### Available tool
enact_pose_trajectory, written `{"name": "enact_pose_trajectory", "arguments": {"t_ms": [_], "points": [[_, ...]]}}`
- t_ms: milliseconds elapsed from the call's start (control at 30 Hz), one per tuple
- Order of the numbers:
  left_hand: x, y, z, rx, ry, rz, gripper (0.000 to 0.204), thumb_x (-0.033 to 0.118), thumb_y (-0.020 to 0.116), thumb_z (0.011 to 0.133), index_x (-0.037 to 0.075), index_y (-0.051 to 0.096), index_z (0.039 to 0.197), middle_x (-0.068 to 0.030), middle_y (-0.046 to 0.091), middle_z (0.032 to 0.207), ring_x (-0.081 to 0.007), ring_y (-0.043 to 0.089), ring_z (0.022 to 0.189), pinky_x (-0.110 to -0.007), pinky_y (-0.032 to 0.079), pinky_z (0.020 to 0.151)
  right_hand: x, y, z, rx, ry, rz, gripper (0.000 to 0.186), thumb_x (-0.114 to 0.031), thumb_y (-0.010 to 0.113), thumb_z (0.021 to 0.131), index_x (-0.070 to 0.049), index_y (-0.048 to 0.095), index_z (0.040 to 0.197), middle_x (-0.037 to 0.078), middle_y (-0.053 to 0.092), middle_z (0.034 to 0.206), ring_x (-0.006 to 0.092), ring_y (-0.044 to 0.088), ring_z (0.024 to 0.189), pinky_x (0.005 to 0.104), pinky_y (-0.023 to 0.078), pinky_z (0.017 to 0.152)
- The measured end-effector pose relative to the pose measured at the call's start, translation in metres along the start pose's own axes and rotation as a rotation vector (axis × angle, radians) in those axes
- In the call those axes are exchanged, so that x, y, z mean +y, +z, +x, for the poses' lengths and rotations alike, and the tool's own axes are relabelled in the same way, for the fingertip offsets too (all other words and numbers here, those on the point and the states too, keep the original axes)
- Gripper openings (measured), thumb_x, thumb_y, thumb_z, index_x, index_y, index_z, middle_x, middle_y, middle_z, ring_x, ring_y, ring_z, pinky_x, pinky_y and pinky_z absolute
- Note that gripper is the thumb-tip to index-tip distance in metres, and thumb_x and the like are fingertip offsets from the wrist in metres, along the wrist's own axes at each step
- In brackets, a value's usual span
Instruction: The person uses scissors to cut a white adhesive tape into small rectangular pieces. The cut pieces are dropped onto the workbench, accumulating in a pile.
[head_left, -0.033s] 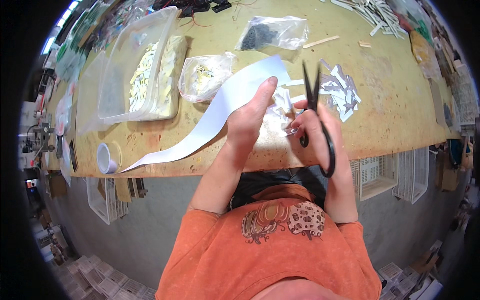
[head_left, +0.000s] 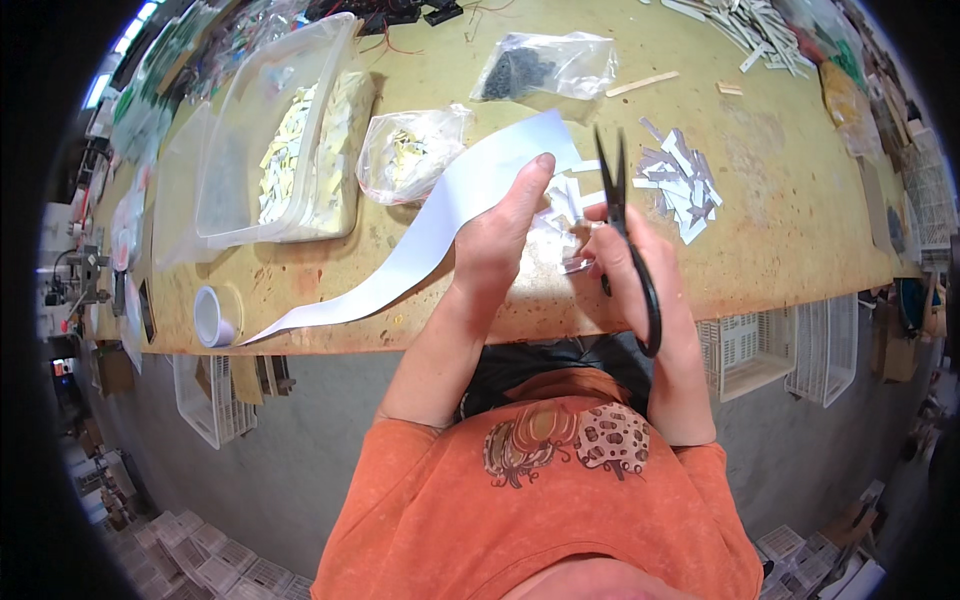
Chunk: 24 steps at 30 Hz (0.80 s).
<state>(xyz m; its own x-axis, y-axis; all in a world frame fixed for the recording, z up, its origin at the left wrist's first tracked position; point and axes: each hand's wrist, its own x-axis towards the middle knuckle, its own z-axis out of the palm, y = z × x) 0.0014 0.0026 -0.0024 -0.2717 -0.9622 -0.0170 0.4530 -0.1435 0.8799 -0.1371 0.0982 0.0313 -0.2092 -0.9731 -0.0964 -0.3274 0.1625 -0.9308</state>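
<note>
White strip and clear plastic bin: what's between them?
In the head view, a clear bag of pale pieces lies between the upper part of the white strip and the clear plastic bin; lower down, bare tabletop.

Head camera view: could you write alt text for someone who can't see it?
A person's left hand holds a long white strip; the right hand holds slightly open black scissors. Small white and grey strips lie piled on the table.

Upper garment: orange T-shirt (head_left: 540, 535), mottled finish, short sleeves (head_left: 395, 455). Chest print (head_left: 612, 438): rounded motifs in brown and tan, one pale with dark spots. Lower garment: dark, partly hidden.
</note>
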Motion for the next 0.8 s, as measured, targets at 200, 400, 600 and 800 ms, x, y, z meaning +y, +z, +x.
{"name": "enact_pose_trajectory", "arguments": {"t_ms": [200,400,600,800], "points": [[0.002,0.001,0.002,-0.059,-0.04,0.033,0.021,0.007,0.061,0.098,-0.001,0.064,0.118,-0.0088,0.069,0.106,-0.0185,0.068,0.094,-0.033,0.058,0.082,-0.004,0.012,0.003,-0.034,-0.074,-0.092,0.047,-0.045,0.063,0.096,-0.001,0.059,0.11,0.021,0.068,0.082,0.0414,0.069,0.08,0.0443,0.053,0.069],[-0.007,-0.001,0.004,-0.099,0.003,-0.062,0.015,0.009,0.066,0.096,0.001,0.071,0.108,-0.002,0.07,0.097,-0.0101,0.064,0.085,-0.026,0.052,0.073,-0.003,0.019,0.005,0.04,-0.124,-0.234,0.051,-0.048,0.064,0.095,0.0,0.061,0.112,0.018,0.068,0.083,0.0275,0.07,0.079,0.0367,0.053,0.073],[-0.008,0.001,0.003,-0.088,-0.024,-0.116,0.015,0.008,0.067,0.096,0.001,0.072,0.108,-0.0017,0.07,0.097,-0.009,0.063,0.084,-0.025,0.052,0.072,-0.003,0.021,0.007,0.069,-0.181,-0.267,0.051,-0.05,0.065,0.093,-0.003,0.058,0.111,0.023,0.07,0.086,0.0439,0.068,0.084,0.0491,0.054,0.07],[-0.01,-0.003,0.003,-0.115,-0.01,-0.037,0.017,0.008,0.065,0.097,0.0,0.069,0.112,-0.0048,0.069,0.1,-0.0127,0.064,0.088,-0.028,0.054,0.074,-0.004,0.02,0.008,0.069,-0.148,-0.311,0.052,-0.05,0.064,0.093,-0.003,0.058,0.112,0.024,0.07,0.088,0.0449,0.068,0.084,0.0496,0.054,0.071]]}}
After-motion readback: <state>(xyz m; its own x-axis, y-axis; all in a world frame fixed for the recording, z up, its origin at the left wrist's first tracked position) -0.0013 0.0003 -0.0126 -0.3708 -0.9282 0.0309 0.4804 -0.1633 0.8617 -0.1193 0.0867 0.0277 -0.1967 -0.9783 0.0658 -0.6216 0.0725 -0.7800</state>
